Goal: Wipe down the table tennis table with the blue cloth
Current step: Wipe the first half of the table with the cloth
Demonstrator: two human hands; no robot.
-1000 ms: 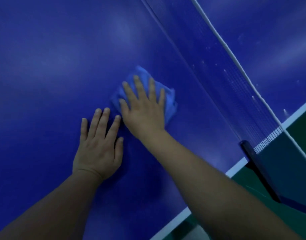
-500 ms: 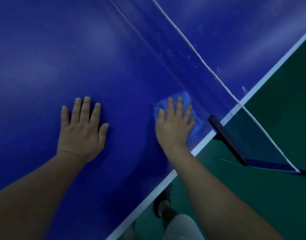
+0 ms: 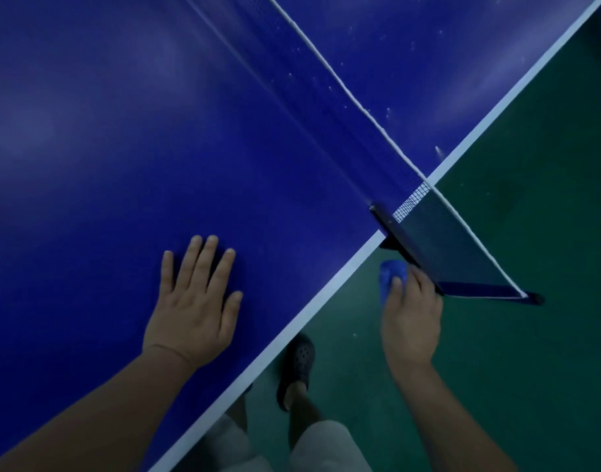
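Observation:
The blue table tennis table [image 3: 128,158] fills the left and top of the view, its white side line running diagonally. My left hand [image 3: 195,304] rests flat on the tabletop near that edge, fingers straight and spread. My right hand [image 3: 411,313] is off the table, over the green floor just beside the net post, and grips the bunched blue cloth [image 3: 389,274]. Only a small part of the cloth shows past my thumb and fingers.
The net [image 3: 329,80] with its white top cord crosses the table diagonally. Its black clamp and post [image 3: 404,247] stick out past the table edge, right by my right hand. Below is green floor [image 3: 513,335], with my leg and a dark clog [image 3: 297,369].
My right hand slid the cloth along the net to the table's side edge, then off the table beside the net post, bunching the cloth in its grip. My left hand stayed flat on the table.

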